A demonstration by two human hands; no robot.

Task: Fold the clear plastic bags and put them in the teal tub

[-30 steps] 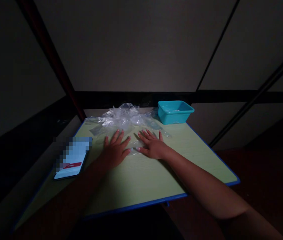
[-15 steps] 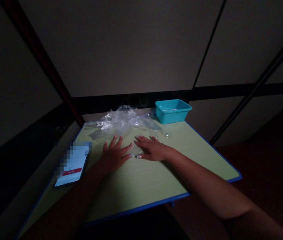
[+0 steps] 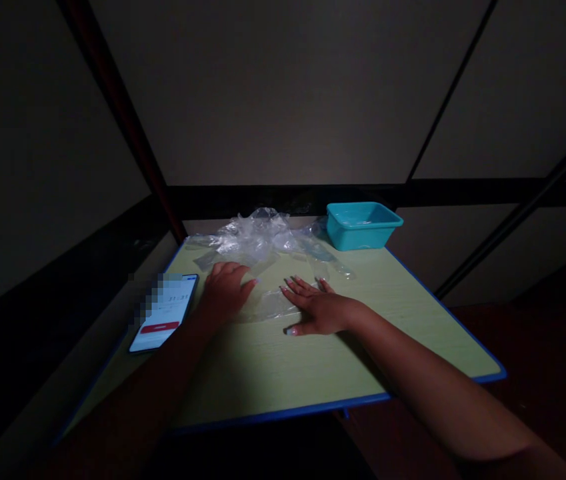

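Note:
A flat clear plastic piece point(image 3: 270, 307) lies on the pale green table point(image 3: 403, 313) between my hands. My left hand point(image 3: 225, 292) rests on its left end with the fingers curled down toward the pile behind. My right hand point(image 3: 319, 310) lies flat, fingers spread, pressing on the right end of the plastic piece. A crumpled heap of clear plastic bags point(image 3: 257, 239) sits just beyond my left hand at the table's far edge.
A teal plastic tub point(image 3: 363, 225) stands at the far right corner. A phone point(image 3: 165, 321) with a lit screen lies at the table's left edge. The table has a blue rim; a dark wall rises behind it.
My left hand moved forward and left, its fingers curling from flat. My right hand slid back toward me and stays flat. The view shifted slightly.

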